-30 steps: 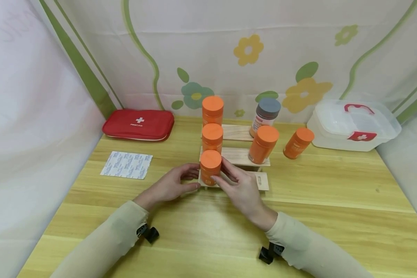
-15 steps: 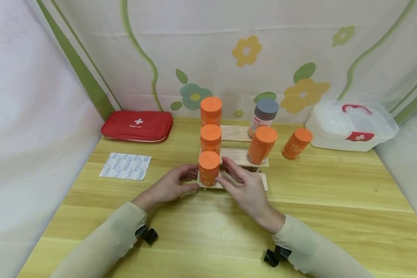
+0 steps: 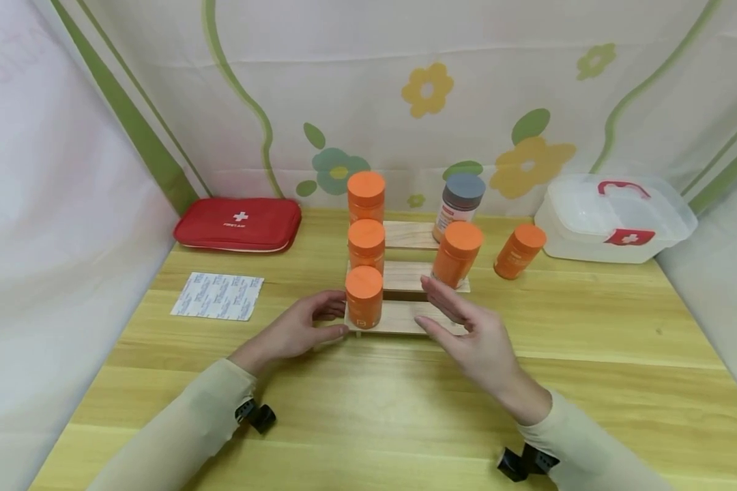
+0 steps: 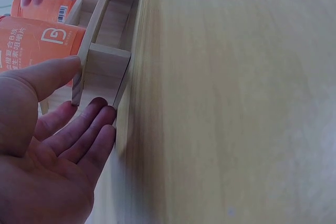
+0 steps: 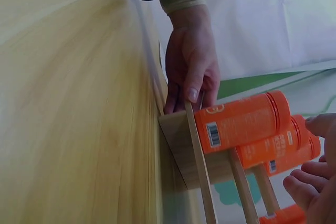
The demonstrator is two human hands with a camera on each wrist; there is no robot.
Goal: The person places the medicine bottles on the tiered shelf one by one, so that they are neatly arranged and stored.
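Note:
A three-step wooden display rack stands on the table. Orange bottles sit at the left end of each step: front bottle, middle bottle, back bottle. On the right, the middle step bears another orange bottle and the top step a grey-capped bottle. My left hand holds the rack's front left end, its thumb on the board and its fingers at the side panel, beside the front bottle. My right hand, fingers extended and holding nothing, hovers by the front step's right end.
A smaller orange bottle stands right of the rack, beside a clear first-aid box. At the left lie a red first-aid pouch and a white printed blister sheet. A floral curtain hangs behind.
My right hand has let go of the front orange bottle and moved right along the front step, its fingers spreading. The left hand stays at the rack's left end.

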